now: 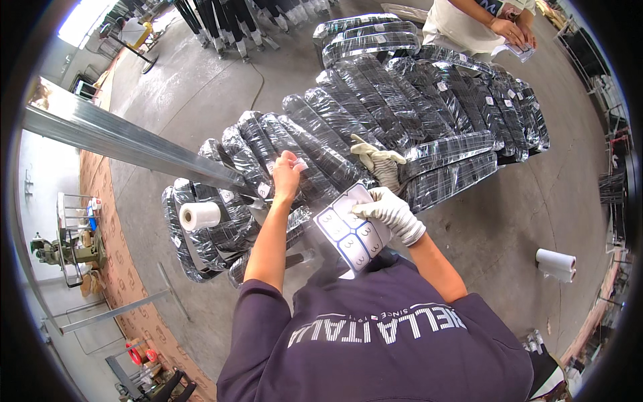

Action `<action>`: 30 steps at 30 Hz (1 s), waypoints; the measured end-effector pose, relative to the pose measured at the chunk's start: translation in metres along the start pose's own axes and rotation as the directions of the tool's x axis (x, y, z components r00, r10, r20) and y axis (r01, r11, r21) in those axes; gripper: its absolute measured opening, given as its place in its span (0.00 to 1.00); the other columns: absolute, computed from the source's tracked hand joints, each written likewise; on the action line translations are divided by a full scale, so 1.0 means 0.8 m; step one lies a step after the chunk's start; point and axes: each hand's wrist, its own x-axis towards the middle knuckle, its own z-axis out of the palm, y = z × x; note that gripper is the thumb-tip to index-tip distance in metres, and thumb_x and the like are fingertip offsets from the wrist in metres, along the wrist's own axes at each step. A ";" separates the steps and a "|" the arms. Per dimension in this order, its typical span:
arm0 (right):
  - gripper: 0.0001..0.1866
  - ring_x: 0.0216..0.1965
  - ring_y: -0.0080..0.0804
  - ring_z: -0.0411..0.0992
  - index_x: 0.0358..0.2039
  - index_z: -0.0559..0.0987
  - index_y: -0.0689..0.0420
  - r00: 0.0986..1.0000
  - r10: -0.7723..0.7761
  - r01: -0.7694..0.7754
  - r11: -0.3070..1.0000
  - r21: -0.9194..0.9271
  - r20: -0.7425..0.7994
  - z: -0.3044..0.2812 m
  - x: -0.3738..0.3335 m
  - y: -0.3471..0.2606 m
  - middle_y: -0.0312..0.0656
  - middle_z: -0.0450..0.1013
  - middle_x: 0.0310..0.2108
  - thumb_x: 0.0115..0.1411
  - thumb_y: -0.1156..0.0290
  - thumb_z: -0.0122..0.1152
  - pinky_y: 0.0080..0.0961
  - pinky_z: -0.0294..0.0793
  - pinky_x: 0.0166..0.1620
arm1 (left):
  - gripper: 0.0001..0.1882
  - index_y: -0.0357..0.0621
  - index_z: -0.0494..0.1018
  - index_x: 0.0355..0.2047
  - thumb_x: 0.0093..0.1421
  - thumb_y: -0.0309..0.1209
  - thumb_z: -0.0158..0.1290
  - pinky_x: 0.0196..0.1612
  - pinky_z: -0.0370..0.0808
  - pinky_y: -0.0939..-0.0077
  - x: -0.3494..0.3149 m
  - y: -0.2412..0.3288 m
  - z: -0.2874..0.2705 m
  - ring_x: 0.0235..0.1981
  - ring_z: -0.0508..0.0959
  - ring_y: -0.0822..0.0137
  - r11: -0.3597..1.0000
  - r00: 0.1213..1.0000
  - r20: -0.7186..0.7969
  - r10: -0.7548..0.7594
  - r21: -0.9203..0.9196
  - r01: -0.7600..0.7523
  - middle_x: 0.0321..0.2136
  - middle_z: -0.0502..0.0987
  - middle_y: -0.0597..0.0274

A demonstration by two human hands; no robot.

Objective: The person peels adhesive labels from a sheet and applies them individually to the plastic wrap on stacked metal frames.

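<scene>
Bare and pinched closed, my left hand [286,177] has a small white sticker [300,165] at its fingertips, just over the black wrapped bundles [321,151]. My right hand [394,216] wears a pale striped work glove and grips a sheet of white labels [341,229] with blue borders in front of my chest. Beyond it a loose work glove [380,162] rests on the bundles. These long bundles are wrapped in shiny clear film, and several carry small white stickers.
A film roll [199,216] sits on the left bundles, beside a slanting metal beam [134,134]. Another roll [556,260] lies on the floor at right. At the far right, a co-worker's hands [512,30] hold paper. Dark wrapped poles [224,23] stand at the back.
</scene>
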 end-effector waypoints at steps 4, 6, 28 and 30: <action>0.12 0.25 0.15 0.68 0.29 0.77 0.61 0.999 -0.033 0.033 0.999 0.025 -0.009 -0.002 -0.010 -0.015 0.33 0.73 0.24 0.44 0.69 0.65 0.13 0.66 0.31 | 0.28 0.49 0.63 0.44 0.42 0.29 0.61 0.42 0.67 0.64 -0.020 0.073 -0.016 0.40 0.69 0.58 0.958 0.987 -0.160 -0.027 0.276 0.072 0.36 0.66 0.51; 0.11 0.25 0.14 0.68 0.27 0.77 0.61 0.999 -0.039 0.039 0.999 0.013 -0.024 0.002 -0.011 -0.017 0.33 0.73 0.23 0.44 0.70 0.65 0.13 0.66 0.30 | 0.36 0.41 0.56 0.53 0.46 0.34 0.59 0.54 0.56 0.59 -0.022 0.059 -0.012 0.53 0.60 0.54 0.906 0.941 -0.112 0.318 0.328 -0.267 0.49 0.60 0.49; 0.16 0.22 0.08 0.61 0.26 0.77 0.57 0.958 -0.275 0.271 0.961 -0.060 -0.078 0.019 -0.003 -0.033 0.25 0.68 0.20 0.55 0.55 0.56 0.09 0.61 0.25 | 0.22 0.56 0.72 0.41 0.42 0.33 0.60 0.58 0.42 0.47 -0.131 0.206 -0.105 0.58 0.54 0.54 0.828 0.838 0.068 0.542 0.124 -0.546 0.55 0.56 0.59; 0.16 0.22 0.08 0.60 0.27 0.77 0.57 0.965 -0.258 0.255 0.965 -0.055 -0.053 0.026 -0.014 -0.041 0.25 0.67 0.20 0.55 0.55 0.55 0.09 0.60 0.25 | 0.20 0.56 0.74 0.38 0.40 0.30 0.60 0.58 0.44 0.47 -0.133 0.207 -0.104 0.57 0.55 0.55 0.844 0.847 0.076 0.526 0.081 -0.531 0.53 0.59 0.61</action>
